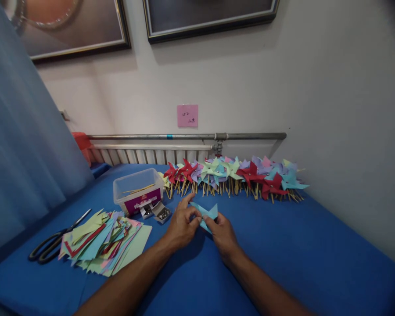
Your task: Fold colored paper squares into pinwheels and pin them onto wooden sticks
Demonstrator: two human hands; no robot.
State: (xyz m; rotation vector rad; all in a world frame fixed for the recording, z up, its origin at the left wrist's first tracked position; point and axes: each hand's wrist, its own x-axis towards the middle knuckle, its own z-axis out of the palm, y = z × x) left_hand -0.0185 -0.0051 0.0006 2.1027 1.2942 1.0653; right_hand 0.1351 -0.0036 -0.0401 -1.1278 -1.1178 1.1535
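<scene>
Lighting is even and moderately dim, with a cool blue cast. Soft shadows lie on the table point(283, 254) beneath both forearms, close under the hands. No glare. Focus holds around the hands; the far corners darken and bend with wide-angle distortion, and the curtain point(23, 131) left of the hands looks soft.
</scene>
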